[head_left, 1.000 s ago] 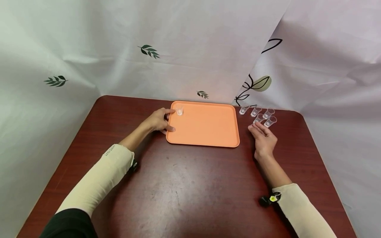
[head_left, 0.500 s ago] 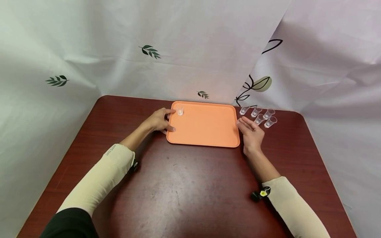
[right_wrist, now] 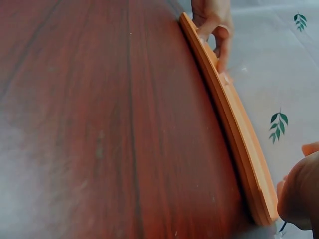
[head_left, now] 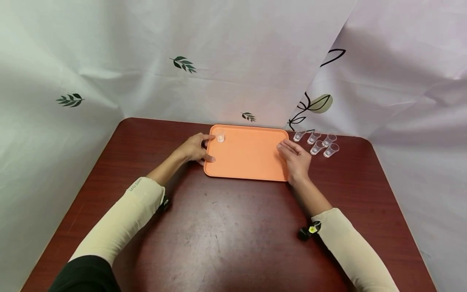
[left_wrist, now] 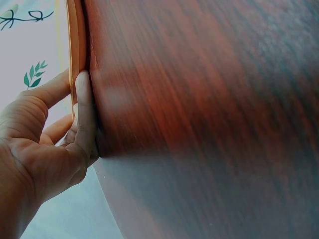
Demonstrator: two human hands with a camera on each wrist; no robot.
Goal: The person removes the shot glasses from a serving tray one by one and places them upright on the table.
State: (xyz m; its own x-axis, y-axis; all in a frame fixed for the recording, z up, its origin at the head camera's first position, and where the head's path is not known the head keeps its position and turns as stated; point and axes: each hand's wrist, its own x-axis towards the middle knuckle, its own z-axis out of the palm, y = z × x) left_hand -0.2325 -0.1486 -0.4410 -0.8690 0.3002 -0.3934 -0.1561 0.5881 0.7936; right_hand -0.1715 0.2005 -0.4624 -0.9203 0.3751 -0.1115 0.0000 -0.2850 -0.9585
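Note:
My left hand (head_left: pixel 193 147) grips the left edge of an orange rectangular tray (head_left: pixel 251 158), with thumb and index finger on the rim. Close up in the left wrist view, the left hand (left_wrist: pixel 45 144) has its fingers around the tray's edge (left_wrist: pixel 77 45). One small clear plastic cup (head_left: pixel 220 137) stands in the tray's back left corner. Above the tray's right side is my right hand (head_left: pixel 297 160), its fingertips close together and pointing left. Whether something sits between them is hidden. Only part of the right hand (right_wrist: pixel 301 194) shows in the right wrist view.
Several clear cups (head_left: pixel 316 148) stand grouped on the table right of the tray, by the back edge. The dark red wooden table (head_left: pixel 226 227) extends in front. A white curtain with leaf prints (head_left: pixel 219 81) hangs close behind the table.
My right hand has moved left from beside the grouped cups to over the tray's right side. The left hand, the tray and the cup in its corner have stayed in place.

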